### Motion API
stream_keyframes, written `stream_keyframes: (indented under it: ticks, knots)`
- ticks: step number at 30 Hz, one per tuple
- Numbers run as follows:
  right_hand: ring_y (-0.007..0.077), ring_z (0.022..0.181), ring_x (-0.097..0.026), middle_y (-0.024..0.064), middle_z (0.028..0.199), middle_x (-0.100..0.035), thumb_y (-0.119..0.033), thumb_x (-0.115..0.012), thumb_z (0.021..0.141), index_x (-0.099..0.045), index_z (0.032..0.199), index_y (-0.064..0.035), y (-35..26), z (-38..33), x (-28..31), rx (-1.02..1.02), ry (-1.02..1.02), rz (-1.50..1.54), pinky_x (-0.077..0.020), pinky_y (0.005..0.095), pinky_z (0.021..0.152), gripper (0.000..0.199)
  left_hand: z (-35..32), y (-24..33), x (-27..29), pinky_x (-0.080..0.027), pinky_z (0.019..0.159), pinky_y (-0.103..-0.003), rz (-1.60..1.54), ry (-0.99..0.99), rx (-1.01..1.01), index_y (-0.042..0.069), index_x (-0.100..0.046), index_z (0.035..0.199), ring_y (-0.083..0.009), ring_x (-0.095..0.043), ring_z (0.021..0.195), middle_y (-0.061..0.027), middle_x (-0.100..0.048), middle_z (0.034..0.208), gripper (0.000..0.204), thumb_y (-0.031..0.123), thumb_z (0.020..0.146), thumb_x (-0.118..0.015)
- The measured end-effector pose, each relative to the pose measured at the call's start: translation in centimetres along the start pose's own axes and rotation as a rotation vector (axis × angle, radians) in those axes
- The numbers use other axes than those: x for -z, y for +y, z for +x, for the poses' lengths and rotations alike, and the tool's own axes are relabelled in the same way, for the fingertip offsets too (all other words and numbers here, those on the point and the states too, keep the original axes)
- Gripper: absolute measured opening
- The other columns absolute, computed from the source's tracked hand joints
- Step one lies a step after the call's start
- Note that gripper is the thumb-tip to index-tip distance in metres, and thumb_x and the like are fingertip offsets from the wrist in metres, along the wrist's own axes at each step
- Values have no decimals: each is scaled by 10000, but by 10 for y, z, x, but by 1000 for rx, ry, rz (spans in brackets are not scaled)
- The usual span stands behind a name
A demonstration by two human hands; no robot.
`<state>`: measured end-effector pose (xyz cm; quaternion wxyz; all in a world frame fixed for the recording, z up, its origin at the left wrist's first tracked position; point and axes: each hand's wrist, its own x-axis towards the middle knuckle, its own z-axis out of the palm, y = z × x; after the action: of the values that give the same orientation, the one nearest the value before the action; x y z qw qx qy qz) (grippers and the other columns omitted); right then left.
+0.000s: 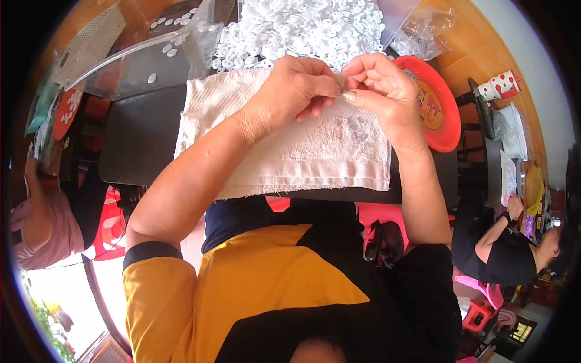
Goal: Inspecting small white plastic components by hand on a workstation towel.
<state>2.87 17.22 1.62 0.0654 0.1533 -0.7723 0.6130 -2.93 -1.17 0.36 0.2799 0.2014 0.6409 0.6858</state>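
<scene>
Over a white towel, my left hand and my right hand meet with their fingertips pinched together. Something small seems to sit between them, but the fingers hide most of it and its kind cannot be made out. A few small clear pieces lie on the towel, below my right hand. Just beyond my hands spreads a large heap of small white ring-like plastic parts. Close to the right of my right hand is a red round plate with a printed picture in its middle.
A clear plastic bin lies at the far left of the dark table, with a few white parts about it. Crumpled clear bags lie at the back right. One person sits at the left, another at the right.
</scene>
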Motion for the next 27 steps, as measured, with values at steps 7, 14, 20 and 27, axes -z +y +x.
stream_keyframes:
  ticks: [7, 14, 20, 27]
  knots:
    - [102, 841, -599, 63, 915, -641, 35, -610, 807, -577, 1071, 33, 3, -1, 7, -88, 78, 80, -468, 216, 776, 266, 4, -8, -10, -378, 475, -204, 126, 48, -108, 12, -672, 844, -48, -508, 535, -10, -590, 658, 111, 113, 797, -662]
    - [109, 847, -607, 59, 923, -644, 17, -593, 856, -571, 1081, 28, 8, 0, 5, -75, 57, 59, -473, 228, 783, 226, 4, -17, -13, -415, 524, -203, 266, 128, -288, 5, -667, 846, -46, -519, 581, 3, -592, 673, 120, 115, 799, -657]
    - [103, 897, -597, 61, 971, -630, 77, -575, 848, -558, 1096, 30, 9, -4, -3, 79, 45, -84, -478, 234, 819, 254, -1, -5, -12, -414, 501, -205, 80, 174, -128, 0, -663, 847, -51, -527, 569, 4, -593, 667, 122, 118, 813, -660]
    - [103, 917, -599, 56, 967, -624, 87, -568, 852, -558, 1092, 28, 8, -4, -2, 3, 76, -18, -476, 227, 827, 247, 4, -18, -13, -434, 518, -200, 238, 201, -284, 3, -662, 858, -44, -535, 584, 0, -608, 692, 122, 122, 828, -673]
